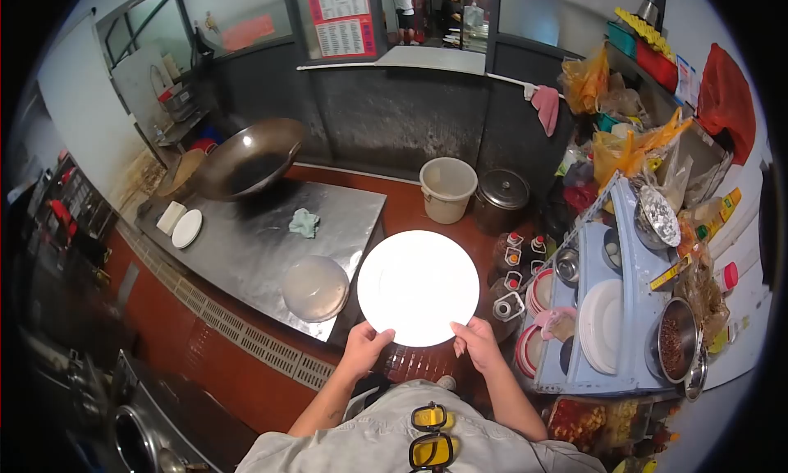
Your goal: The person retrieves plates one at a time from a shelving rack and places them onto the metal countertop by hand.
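A large round white plate [419, 286] is held out in front of me, its face turned up toward the camera. My left hand [367, 346] grips its lower left edge, thumb on top. At the lower right edge, my right hand [478, 344] pinches the rim the same way; the fingers beneath are partly hidden. Just left of the plate, a round translucent lid or bowl [315, 288] rests on the steel table [246, 251]. To the right, a stack of white plates [603, 325] stands on a blue shelf [632, 284].
A big wok [246, 157] and a green cloth [304, 222] are on the steel table. A white bucket [448, 190] and a lidded pot [502, 192] stand on the floor ahead, near several bottles [509, 282]. A metal bowl [675, 342] sits at the shelf's right edge.
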Tool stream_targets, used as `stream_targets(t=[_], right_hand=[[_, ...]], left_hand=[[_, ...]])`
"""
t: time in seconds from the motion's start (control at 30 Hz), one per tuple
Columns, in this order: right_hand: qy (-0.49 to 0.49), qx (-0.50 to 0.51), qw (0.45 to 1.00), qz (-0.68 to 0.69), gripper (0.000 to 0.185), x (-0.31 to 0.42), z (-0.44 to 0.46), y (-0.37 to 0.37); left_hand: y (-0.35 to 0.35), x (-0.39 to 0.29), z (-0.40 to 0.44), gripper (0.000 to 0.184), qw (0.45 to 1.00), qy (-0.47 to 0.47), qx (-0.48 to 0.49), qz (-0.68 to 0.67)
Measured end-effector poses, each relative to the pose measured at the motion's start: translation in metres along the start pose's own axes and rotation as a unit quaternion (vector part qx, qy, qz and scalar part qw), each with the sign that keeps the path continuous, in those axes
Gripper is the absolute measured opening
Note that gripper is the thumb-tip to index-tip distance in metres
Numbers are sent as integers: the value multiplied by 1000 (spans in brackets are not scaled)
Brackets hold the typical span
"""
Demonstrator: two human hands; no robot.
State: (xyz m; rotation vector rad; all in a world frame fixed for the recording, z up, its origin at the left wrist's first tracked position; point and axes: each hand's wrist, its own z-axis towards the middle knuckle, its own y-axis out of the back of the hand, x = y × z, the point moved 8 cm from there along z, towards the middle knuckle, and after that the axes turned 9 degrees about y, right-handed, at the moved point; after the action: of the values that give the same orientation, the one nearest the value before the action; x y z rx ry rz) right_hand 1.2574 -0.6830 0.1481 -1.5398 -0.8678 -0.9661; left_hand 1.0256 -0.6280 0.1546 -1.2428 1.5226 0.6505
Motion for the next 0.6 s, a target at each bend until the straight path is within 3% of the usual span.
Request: stream_targets(t=[0.2, 0.6], right_hand=[[-10, 37, 998, -59, 13, -25, -15, -64], [-70, 145, 983, -87, 15, -132, -39, -277]], left_hand=[[68, 15, -40, 24, 999, -34, -37, -8], [273, 16, -176, 24, 988, -34, -144, -44]])
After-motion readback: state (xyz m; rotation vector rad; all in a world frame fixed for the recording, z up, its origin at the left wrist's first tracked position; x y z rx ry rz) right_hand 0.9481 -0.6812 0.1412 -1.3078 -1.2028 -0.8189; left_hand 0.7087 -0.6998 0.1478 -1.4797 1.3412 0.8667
